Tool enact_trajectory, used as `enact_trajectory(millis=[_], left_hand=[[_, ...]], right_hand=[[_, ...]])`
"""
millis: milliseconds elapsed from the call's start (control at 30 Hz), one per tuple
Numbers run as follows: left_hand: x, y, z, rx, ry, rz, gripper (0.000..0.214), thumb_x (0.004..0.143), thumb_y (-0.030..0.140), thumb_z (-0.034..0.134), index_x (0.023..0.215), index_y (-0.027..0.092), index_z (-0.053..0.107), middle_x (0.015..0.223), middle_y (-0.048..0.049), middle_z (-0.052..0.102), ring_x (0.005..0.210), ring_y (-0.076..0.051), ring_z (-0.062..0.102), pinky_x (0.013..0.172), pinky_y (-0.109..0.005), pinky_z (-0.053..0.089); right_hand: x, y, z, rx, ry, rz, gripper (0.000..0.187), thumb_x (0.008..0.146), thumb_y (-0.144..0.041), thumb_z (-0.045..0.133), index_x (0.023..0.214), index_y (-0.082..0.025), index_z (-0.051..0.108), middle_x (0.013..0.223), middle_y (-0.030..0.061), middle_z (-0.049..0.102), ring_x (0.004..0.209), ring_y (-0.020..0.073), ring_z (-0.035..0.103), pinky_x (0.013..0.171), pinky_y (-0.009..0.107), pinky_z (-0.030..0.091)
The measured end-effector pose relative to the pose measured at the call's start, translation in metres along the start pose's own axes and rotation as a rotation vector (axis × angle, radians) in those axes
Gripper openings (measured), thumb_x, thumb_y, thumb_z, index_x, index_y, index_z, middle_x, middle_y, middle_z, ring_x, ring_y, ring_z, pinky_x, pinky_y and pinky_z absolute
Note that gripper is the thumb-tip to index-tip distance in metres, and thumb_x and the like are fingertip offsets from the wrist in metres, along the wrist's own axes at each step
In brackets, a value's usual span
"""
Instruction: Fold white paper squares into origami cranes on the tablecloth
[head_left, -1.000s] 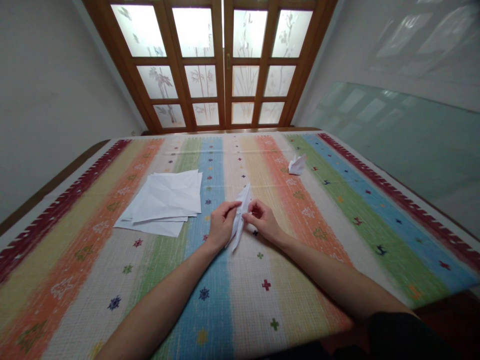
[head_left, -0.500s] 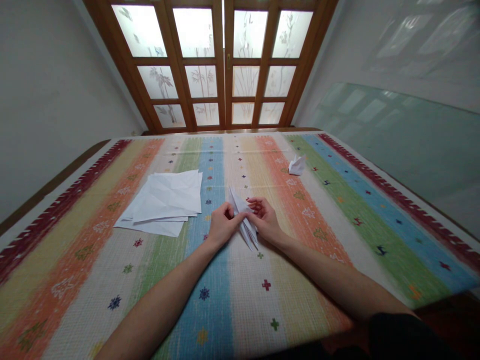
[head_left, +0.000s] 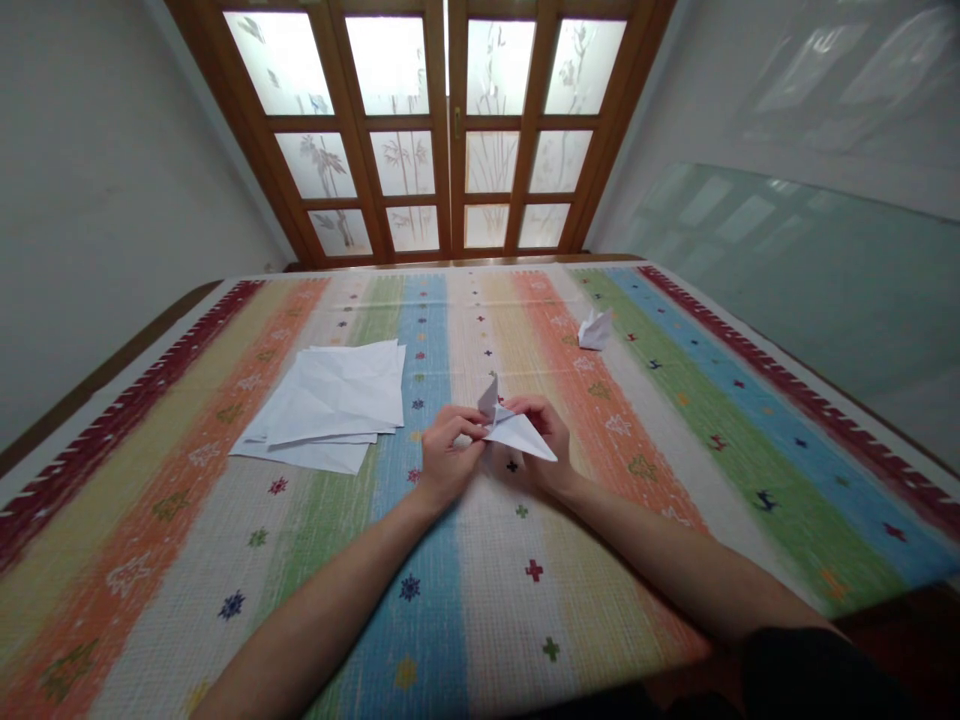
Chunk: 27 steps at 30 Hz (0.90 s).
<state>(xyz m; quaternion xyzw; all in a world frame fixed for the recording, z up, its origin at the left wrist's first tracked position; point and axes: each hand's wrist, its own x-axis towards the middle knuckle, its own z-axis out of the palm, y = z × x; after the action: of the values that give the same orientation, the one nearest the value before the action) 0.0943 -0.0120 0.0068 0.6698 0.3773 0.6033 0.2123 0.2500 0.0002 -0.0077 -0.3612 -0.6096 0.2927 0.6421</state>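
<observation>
A folded white origami paper [head_left: 519, 432] is held between my two hands over the middle of the table. One narrow flap of it points up, and a broad pointed flap reaches toward the lower right. My left hand [head_left: 452, 448] pinches its left end with thumb and fingers. On the other side, my right hand [head_left: 551, 440] is closed around the far right part; the paper hides some of those fingers.
A loose stack of white paper sheets [head_left: 330, 400] lies to the left. Farther back on the right stands a small folded paper figure [head_left: 595, 329]. A striped, patterned tablecloth [head_left: 337, 600] covers the table, with wooden glass-paned doors [head_left: 450, 180] behind it.
The folded paper has been turned in my hands: its long points ran away from and toward me before, and now one flap stands up and another spreads to the right. Both hands stay on it.
</observation>
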Motion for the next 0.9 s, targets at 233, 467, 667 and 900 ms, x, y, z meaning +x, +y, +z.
enact_trajectory(millis=[233, 467, 667, 900], left_hand=[[-0.001, 0.012, -0.002, 0.198, 0.019, 0.412, 0.014, 0.081, 0.011, 0.064, 0.072, 0.021, 0.061, 0.108, -0.0062, 0.068, 0.098, -0.018, 0.062, 0.080, -0.035, 0.051], [0.001, 0.007, -0.006, 0.248, 0.044, 0.471, 0.016, 0.081, 0.008, 0.061, 0.076, 0.022, 0.056, 0.082, -0.0011, 0.068, 0.085, -0.016, 0.063, 0.077, -0.033, 0.049], [0.000, 0.000, -0.004, 0.120, -0.053, 0.407, 0.020, 0.079, 0.008, 0.060, 0.091, 0.023, 0.054, 0.080, -0.0013, 0.065, 0.074, -0.014, 0.061, 0.068, -0.027, 0.048], [-0.002, 0.002, -0.007, 0.229, -0.184, 0.448, 0.023, 0.079, 0.007, 0.052, 0.090, 0.024, 0.064, 0.071, -0.0013, 0.056, 0.065, -0.015, 0.052, 0.062, -0.027, 0.041]], right_hand=[[-0.002, -0.001, -0.007, -0.244, 0.103, -0.384, 0.014, 0.081, -0.036, 0.067, 0.081, -0.026, 0.057, 0.094, 0.0051, 0.064, 0.087, 0.0239, 0.065, 0.077, 0.042, 0.054], [-0.001, -0.002, -0.014, -0.296, -0.045, -0.458, 0.022, 0.083, -0.038, 0.064, 0.067, -0.026, 0.054, 0.107, 0.0080, 0.069, 0.106, 0.0296, 0.063, 0.088, 0.052, 0.051], [-0.006, 0.003, -0.012, -0.322, -0.114, -0.486, 0.019, 0.083, -0.034, 0.065, 0.069, -0.027, 0.054, 0.079, 0.0037, 0.072, 0.080, 0.0241, 0.069, 0.070, 0.044, 0.055], [-0.011, 0.007, -0.013, -0.304, -0.069, -0.594, 0.018, 0.083, -0.026, 0.062, 0.068, -0.028, 0.052, 0.077, 0.0015, 0.067, 0.071, 0.0209, 0.063, 0.063, 0.039, 0.053]])
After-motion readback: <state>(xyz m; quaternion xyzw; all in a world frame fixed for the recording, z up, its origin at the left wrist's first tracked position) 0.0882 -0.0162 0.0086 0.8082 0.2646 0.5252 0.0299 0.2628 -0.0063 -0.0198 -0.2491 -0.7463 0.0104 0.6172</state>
